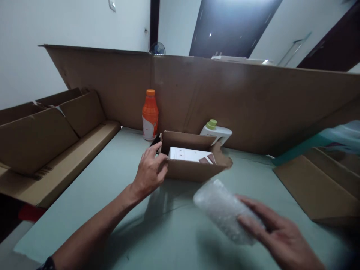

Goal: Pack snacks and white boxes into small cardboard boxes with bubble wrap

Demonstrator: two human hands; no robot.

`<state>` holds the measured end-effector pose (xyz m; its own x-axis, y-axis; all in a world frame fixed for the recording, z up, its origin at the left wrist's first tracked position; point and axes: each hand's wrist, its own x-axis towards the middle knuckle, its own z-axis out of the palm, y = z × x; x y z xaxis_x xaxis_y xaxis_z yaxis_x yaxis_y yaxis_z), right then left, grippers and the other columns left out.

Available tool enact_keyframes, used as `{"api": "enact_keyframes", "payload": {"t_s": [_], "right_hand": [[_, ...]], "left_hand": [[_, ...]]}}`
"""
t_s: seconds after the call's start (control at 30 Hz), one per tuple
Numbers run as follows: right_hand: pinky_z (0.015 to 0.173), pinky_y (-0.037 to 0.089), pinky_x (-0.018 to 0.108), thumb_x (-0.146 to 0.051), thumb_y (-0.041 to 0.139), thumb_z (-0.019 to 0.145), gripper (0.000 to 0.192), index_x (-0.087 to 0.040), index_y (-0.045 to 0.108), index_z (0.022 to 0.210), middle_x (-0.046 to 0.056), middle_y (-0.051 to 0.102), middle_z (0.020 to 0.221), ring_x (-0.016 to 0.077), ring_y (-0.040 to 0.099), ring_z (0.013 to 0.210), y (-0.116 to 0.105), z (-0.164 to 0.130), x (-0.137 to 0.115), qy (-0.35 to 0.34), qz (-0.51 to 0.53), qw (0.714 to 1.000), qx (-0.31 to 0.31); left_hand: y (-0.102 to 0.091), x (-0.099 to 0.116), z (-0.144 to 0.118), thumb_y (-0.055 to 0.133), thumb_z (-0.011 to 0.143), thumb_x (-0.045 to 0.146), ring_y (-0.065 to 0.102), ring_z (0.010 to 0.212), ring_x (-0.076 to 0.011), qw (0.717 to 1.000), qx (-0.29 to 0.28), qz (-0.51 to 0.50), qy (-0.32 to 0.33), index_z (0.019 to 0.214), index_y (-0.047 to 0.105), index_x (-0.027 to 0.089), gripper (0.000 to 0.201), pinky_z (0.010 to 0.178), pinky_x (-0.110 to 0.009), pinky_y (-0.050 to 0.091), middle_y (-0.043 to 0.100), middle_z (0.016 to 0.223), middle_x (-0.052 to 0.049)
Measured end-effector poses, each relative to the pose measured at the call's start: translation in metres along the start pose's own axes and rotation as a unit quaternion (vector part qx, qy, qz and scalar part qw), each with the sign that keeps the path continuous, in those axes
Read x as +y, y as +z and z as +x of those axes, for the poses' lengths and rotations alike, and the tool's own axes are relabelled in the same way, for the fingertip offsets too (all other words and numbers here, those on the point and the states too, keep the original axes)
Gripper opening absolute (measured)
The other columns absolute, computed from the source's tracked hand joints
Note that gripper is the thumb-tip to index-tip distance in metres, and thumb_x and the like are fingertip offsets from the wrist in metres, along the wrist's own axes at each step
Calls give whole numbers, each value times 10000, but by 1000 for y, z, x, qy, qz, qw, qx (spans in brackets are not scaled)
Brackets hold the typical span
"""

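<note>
An open cardboard box [191,173] stands on the pale green tabletop, with a white carton [187,155] lying inside it. My left hand [150,167] grips the left end of this box, its fingertips at the upper edge. Held over the table at the lower right is a bubble-wrapped package [225,210], slightly blurred. My right hand [275,228] is closed around its right end, apart from the box. What lies under the bubble wrap cannot be made out. A small dark item [155,140] shows partly behind my left fingertips.
An orange bottle [150,116] and a white bottle with a green cap [216,131] stand behind the box. A tall cardboard panel [174,90] runs along the back. Cardboard boxes flank the table, at left [50,135] and right [317,183].
</note>
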<state>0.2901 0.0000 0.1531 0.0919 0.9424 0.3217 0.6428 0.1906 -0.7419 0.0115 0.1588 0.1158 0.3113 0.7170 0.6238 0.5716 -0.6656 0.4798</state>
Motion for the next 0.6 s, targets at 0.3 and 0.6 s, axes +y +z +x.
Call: {"api": "enact_keyframes", "payload": {"t_s": [0.3,0.6], "right_hand": [[503,368,236,-551,683,804,433,-125,753,837,21,650,677,114,534,572,49,201,-62,30,-41,963,-264],[593,456,324,-244,718,735,129,-123,731,690,85,643,586,241,644,627,125,242,-124,34,-431,837,-335]], "left_hand": [[16,-6,-14,591,874,104,515,1366,-327,993,47,-105,-38,928,715,178,155,1089,-571,473,413,1561,-149],[20,-7,-15,607,848,74,510,1393,-342,989,59,-128,-46,936,740,177,190,1056,-504,523,439,1563,-169]]}}
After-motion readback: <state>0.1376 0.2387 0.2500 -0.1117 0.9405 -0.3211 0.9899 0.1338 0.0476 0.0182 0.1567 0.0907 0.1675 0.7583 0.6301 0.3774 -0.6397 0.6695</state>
